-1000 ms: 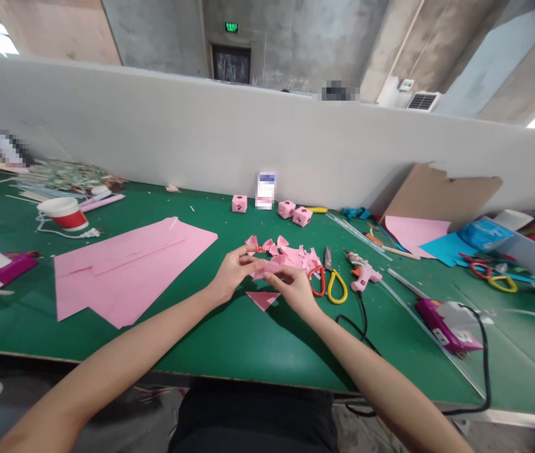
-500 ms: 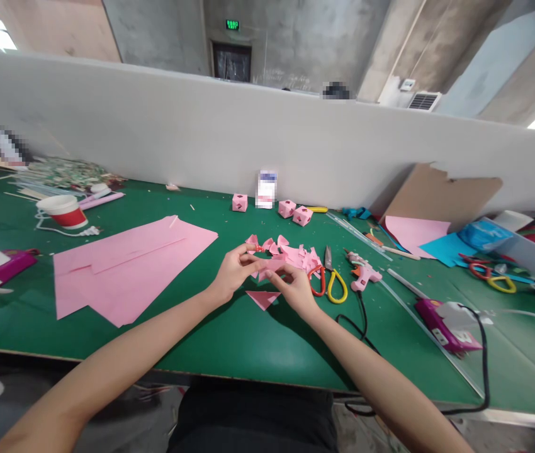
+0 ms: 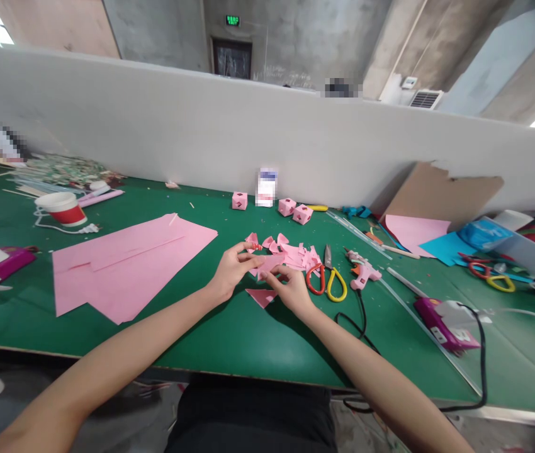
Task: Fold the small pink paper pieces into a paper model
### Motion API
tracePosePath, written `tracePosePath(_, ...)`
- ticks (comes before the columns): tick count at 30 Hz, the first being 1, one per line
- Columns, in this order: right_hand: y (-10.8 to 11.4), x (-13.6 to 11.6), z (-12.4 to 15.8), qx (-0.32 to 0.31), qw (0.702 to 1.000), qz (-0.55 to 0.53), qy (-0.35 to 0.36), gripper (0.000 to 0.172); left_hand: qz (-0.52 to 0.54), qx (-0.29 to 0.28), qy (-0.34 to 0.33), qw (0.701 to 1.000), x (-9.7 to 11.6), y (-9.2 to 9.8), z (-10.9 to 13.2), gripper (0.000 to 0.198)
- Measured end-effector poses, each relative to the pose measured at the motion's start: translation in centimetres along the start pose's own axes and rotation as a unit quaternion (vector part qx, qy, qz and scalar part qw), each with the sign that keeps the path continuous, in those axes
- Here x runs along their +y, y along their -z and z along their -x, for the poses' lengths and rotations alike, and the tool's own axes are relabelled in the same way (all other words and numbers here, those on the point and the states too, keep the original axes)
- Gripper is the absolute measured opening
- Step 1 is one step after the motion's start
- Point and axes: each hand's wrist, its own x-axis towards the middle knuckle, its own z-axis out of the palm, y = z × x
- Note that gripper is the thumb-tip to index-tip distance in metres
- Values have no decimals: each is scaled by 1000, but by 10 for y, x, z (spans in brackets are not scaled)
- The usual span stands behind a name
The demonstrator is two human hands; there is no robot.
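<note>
A small piece of pink paper (image 3: 270, 263) is held just above the table between my two hands. My left hand (image 3: 234, 269) pinches its left side, and my right hand (image 3: 291, 289) grips its lower right, the fingers hiding part of it. Below, a pink paper triangle (image 3: 260, 297) lies flat on the green table (image 3: 248, 352). Behind my hands are folded pink pieces (image 3: 281, 239) and a heap of pink paper scraps (image 3: 300, 255). Scissors (image 3: 328, 277) with one red and one yellow handle lie right of my right hand.
Large pink sheets (image 3: 130, 270) cover the left side. Pink paper cubes (image 3: 240, 201) stand at the back near the partition (image 3: 154, 132). A glue gun (image 3: 364, 272) with a black cord and a purple power strip (image 3: 444, 327) lie right; a paper cup (image 3: 62, 209) stands left.
The held pink paper has tilted and shows more of its face between my hands. My right hand has shifted slightly; both hands keep their grip.
</note>
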Motion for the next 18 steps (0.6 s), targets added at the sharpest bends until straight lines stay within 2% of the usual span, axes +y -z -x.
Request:
tracePosePath(7, -2, -1, 1, 6, 1000, -17, -7, 32, 3, 15, 3, 1000, 0, -2, 2, 53)
tracePosePath(18, -6, 2, 2, -23, 999, -40, -5, 30, -5, 24, 1, 1000, 1, -4, 3, 59)
